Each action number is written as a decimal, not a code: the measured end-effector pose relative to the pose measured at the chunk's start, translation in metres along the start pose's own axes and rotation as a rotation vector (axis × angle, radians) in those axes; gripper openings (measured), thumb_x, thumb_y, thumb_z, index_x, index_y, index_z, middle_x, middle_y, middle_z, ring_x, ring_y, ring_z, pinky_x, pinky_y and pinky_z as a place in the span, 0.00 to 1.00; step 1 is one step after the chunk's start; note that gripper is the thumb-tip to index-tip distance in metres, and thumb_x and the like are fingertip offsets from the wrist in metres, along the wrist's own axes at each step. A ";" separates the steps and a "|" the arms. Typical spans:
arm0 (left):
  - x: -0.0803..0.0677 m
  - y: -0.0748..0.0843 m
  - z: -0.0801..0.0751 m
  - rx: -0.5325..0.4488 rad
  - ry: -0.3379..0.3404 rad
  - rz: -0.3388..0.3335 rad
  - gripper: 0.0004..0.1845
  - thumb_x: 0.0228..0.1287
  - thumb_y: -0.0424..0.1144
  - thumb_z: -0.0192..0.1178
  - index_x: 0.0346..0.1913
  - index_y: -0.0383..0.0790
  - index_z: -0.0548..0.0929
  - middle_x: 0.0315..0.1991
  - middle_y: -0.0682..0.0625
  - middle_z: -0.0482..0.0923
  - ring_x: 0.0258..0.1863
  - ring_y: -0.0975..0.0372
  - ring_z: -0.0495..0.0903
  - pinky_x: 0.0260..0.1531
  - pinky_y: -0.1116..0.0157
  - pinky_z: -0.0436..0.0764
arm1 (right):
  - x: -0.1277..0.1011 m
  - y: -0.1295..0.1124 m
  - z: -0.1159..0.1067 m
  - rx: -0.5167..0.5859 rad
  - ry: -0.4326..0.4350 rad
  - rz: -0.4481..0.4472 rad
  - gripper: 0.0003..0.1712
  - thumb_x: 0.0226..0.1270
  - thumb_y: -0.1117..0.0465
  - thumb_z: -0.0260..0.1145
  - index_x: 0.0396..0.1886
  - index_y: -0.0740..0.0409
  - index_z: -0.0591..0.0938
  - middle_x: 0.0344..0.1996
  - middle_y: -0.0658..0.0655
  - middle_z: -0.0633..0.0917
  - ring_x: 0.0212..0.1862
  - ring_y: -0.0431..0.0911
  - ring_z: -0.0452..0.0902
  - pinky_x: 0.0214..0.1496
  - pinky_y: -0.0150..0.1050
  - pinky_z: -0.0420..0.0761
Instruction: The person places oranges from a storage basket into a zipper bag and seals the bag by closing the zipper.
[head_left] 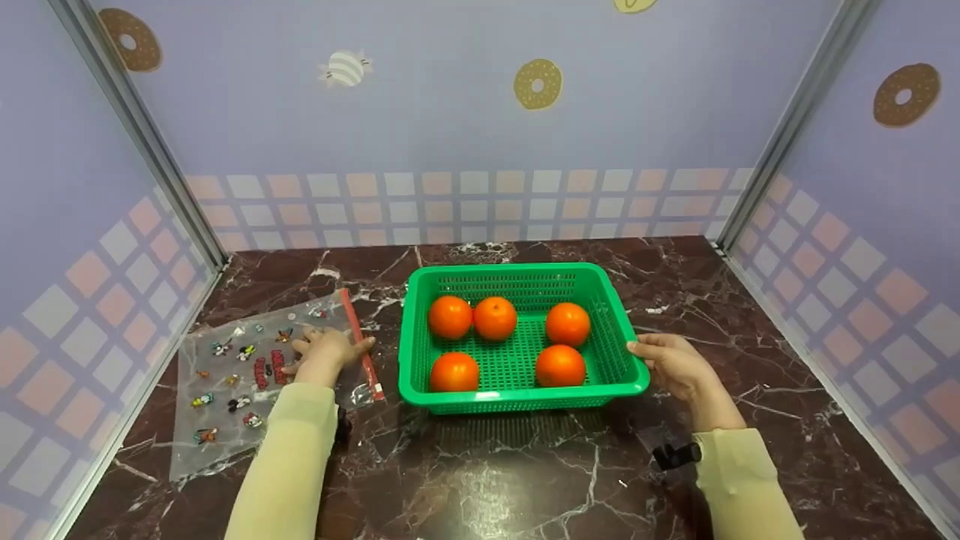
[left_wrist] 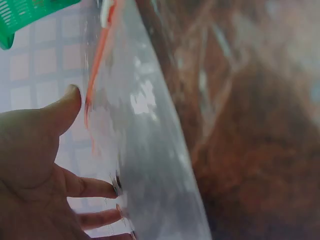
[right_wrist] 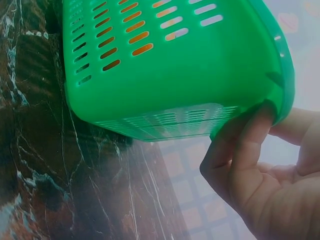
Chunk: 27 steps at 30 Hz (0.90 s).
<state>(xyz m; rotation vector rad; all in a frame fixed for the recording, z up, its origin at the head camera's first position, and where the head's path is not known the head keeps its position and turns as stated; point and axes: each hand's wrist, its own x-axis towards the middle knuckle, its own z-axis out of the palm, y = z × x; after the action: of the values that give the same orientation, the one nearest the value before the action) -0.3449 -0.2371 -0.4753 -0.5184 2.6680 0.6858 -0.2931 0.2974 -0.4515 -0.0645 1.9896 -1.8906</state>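
A green slotted basket stands in the middle of the dark marble table and holds several oranges. My right hand grips its right rim, thumb on top and fingers curled under the edge. The right wrist view shows that hand on the basket from below. My left hand rests flat on a clear zip bag printed with small cartoon figures, near its red zip strip. In the left wrist view the hand has straight fingers touching the bag.
The marble table is boxed in by lilac walls at the back and both sides. The bag lies left of the basket, close to the left wall. A corner of the basket shows in the left wrist view.
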 end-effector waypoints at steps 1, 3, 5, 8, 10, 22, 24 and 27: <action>-0.001 0.001 0.001 0.011 -0.001 0.004 0.56 0.74 0.66 0.52 0.80 0.21 0.45 0.79 0.23 0.20 0.76 0.23 0.29 0.65 0.18 0.43 | 0.000 0.000 0.000 0.000 0.003 0.001 0.37 0.81 0.60 0.57 0.74 0.83 0.55 0.43 0.51 0.89 0.43 0.39 0.90 0.46 0.35 0.89; -0.002 0.003 0.001 0.033 -0.003 -0.003 0.57 0.73 0.65 0.54 0.80 0.23 0.43 0.79 0.23 0.23 0.76 0.23 0.32 0.65 0.18 0.45 | 0.000 0.001 -0.001 -0.002 0.007 0.001 0.37 0.81 0.60 0.57 0.74 0.83 0.56 0.43 0.51 0.89 0.43 0.39 0.90 0.47 0.35 0.88; -0.003 0.004 0.002 0.045 -0.003 -0.016 0.57 0.72 0.64 0.57 0.80 0.22 0.43 0.80 0.23 0.25 0.76 0.22 0.34 0.65 0.19 0.47 | 0.000 0.001 -0.001 -0.003 0.010 0.001 0.37 0.81 0.60 0.57 0.74 0.83 0.56 0.42 0.50 0.89 0.43 0.39 0.90 0.46 0.35 0.88; -0.005 0.008 0.002 0.042 -0.002 -0.035 0.54 0.71 0.62 0.59 0.79 0.21 0.50 0.79 0.21 0.31 0.76 0.21 0.37 0.66 0.20 0.50 | 0.000 0.001 -0.001 -0.012 0.009 -0.002 0.38 0.81 0.60 0.57 0.75 0.84 0.55 0.43 0.50 0.89 0.43 0.38 0.89 0.46 0.34 0.88; -0.007 0.010 0.001 0.043 0.002 -0.029 0.49 0.72 0.60 0.59 0.77 0.21 0.57 0.77 0.18 0.37 0.75 0.20 0.40 0.65 0.21 0.55 | 0.001 0.001 -0.001 -0.017 0.010 -0.007 0.38 0.81 0.59 0.57 0.75 0.84 0.55 0.43 0.50 0.88 0.43 0.38 0.89 0.46 0.34 0.88; -0.005 0.007 0.000 0.050 0.114 0.108 0.19 0.68 0.40 0.57 0.52 0.26 0.83 0.57 0.27 0.81 0.59 0.34 0.79 0.59 0.36 0.77 | 0.001 0.001 -0.001 -0.041 0.014 -0.011 0.39 0.81 0.58 0.57 0.75 0.84 0.55 0.42 0.49 0.88 0.42 0.37 0.89 0.47 0.34 0.88; -0.007 0.006 0.000 0.021 0.147 0.123 0.17 0.67 0.38 0.56 0.50 0.26 0.84 0.53 0.28 0.83 0.52 0.37 0.83 0.53 0.39 0.81 | 0.001 0.001 -0.001 -0.039 0.010 -0.009 0.39 0.82 0.59 0.57 0.75 0.84 0.55 0.42 0.49 0.88 0.42 0.37 0.89 0.46 0.34 0.88; -0.008 0.004 0.000 -0.006 0.186 0.137 0.17 0.68 0.36 0.54 0.49 0.25 0.84 0.50 0.28 0.84 0.47 0.38 0.85 0.46 0.42 0.84 | 0.000 0.001 -0.001 -0.030 0.005 -0.007 0.39 0.82 0.59 0.56 0.75 0.84 0.54 0.42 0.49 0.88 0.42 0.37 0.89 0.47 0.34 0.88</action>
<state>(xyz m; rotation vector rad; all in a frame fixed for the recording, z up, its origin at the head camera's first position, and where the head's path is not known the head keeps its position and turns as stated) -0.3398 -0.2322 -0.4706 -0.4229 2.8984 0.7161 -0.2937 0.2984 -0.4523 -0.0748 2.0239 -1.8671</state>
